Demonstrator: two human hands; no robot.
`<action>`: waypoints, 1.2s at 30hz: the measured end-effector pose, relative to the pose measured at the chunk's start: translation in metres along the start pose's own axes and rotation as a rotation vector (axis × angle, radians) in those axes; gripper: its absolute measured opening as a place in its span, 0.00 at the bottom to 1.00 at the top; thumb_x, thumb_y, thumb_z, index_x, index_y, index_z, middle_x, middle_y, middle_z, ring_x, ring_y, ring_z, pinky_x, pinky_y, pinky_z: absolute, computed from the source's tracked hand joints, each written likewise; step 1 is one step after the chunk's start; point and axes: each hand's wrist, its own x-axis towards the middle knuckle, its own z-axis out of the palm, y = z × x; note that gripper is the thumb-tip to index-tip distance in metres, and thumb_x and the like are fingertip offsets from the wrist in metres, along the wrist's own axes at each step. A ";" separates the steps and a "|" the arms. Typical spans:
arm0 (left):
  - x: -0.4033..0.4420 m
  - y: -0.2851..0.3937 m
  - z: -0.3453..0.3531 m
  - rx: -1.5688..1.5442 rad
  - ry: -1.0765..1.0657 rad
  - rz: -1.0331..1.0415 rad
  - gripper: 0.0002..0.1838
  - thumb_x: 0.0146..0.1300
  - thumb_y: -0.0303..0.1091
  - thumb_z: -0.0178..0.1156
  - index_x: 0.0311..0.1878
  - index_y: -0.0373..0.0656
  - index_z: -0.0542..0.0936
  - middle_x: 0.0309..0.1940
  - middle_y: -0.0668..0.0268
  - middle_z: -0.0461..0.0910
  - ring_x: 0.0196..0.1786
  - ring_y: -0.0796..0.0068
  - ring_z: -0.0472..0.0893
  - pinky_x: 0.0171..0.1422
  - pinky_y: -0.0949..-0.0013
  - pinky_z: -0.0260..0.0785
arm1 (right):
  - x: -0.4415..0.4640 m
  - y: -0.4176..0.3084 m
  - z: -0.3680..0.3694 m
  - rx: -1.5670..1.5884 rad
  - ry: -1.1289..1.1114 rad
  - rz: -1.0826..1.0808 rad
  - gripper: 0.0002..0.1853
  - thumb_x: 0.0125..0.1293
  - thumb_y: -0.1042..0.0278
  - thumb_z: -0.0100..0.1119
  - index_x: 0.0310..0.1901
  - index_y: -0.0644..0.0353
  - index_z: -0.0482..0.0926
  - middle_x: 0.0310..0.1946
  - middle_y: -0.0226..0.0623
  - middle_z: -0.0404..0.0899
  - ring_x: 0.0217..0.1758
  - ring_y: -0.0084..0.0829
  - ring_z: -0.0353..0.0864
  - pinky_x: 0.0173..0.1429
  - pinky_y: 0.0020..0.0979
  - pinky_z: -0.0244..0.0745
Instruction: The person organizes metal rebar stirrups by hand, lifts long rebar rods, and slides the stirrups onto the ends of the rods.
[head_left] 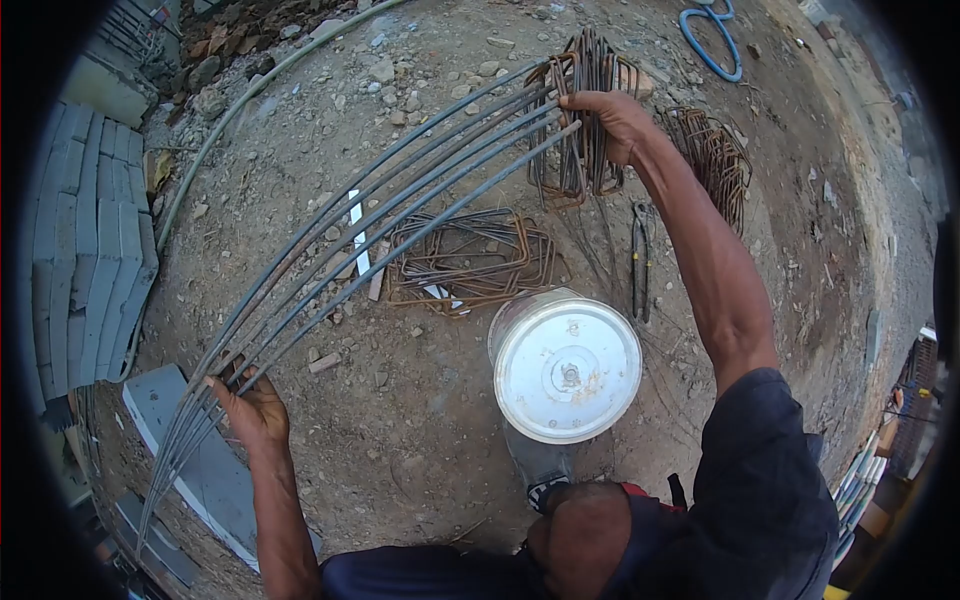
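Observation:
Several long metal rods (375, 205) run diagonally across the view, fanned apart at their upper ends and bunched at the lower left. My left hand (250, 405) is closed round the bunched part. At the upper right my right hand (610, 120) grips the rod ends, its fingers partly hidden. Just behind that hand stands a stack of rusty rectangular wire frames (590, 75). More bent frames (470, 260) lie on the ground beneath the rods. Pliers (641, 262) with dark handles rest right of these, near a white-lidded bucket (568, 370).
Grey blocks (90, 250) are stacked at the left, beside a long hose (215, 125). A grey board (205, 470) lies at the lower left. Another pile of rusty frames (712, 165) is at the right, below a blue hose loop (735, 60).

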 end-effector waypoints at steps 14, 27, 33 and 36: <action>0.014 0.004 -0.021 -0.002 -0.073 -0.089 0.18 0.68 0.45 0.62 0.49 0.40 0.74 0.42 0.60 0.78 0.37 0.72 0.79 0.46 0.71 0.82 | 0.044 0.000 -0.039 0.126 0.271 -0.049 0.08 0.62 0.70 0.63 0.40 0.64 0.83 0.27 0.36 0.84 0.26 0.27 0.85 0.29 0.32 0.82; 0.013 0.002 -0.017 -0.043 -0.066 -0.057 0.15 0.68 0.43 0.63 0.49 0.41 0.77 0.45 0.59 0.82 0.46 0.67 0.82 0.53 0.65 0.80 | 0.089 -0.002 -0.049 0.234 0.333 -0.158 0.09 0.64 0.70 0.62 0.40 0.67 0.81 0.27 0.41 0.85 0.25 0.32 0.86 0.28 0.32 0.84; 0.014 0.005 -0.023 -0.062 -0.185 -0.072 0.12 0.71 0.35 0.57 0.51 0.38 0.77 0.50 0.55 0.80 0.56 0.59 0.79 0.64 0.57 0.75 | 0.091 -0.006 -0.048 0.153 0.367 -0.192 0.09 0.55 0.76 0.67 0.36 0.73 0.81 0.28 0.44 0.84 0.23 0.35 0.85 0.27 0.35 0.83; 0.013 0.005 -0.021 -0.043 -0.171 -0.066 0.11 0.71 0.33 0.55 0.50 0.36 0.77 0.50 0.52 0.80 0.57 0.57 0.79 0.65 0.57 0.75 | 0.099 -0.001 -0.053 0.061 0.398 -0.189 0.09 0.55 0.75 0.67 0.34 0.73 0.81 0.27 0.45 0.84 0.24 0.35 0.85 0.27 0.34 0.82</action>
